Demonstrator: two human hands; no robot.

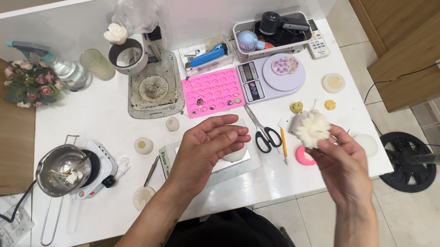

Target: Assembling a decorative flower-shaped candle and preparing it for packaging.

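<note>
**Cream flower-shaped piece pinched above the counter's right edge**

Right hand (343, 166) clamped by the fingertips on a cream flower-shaped piece (312, 128), raised near the counter (96, 113) right edge. Left hand (206, 146) open, palm up, empty, hiding most of a white round piece (237, 155) at the front edge. Scissors (263, 133) between the hands.

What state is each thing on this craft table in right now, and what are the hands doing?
Right hand: shut on white flower candle, raised.
Left hand: open, empty, palm up.
Scissors: closed, lying flat.
Pink silicone mould: mostly empty cavities.
Metal pot: on small hotplate, wax bits inside.
Kitchen scale: a disc on it.
</note>
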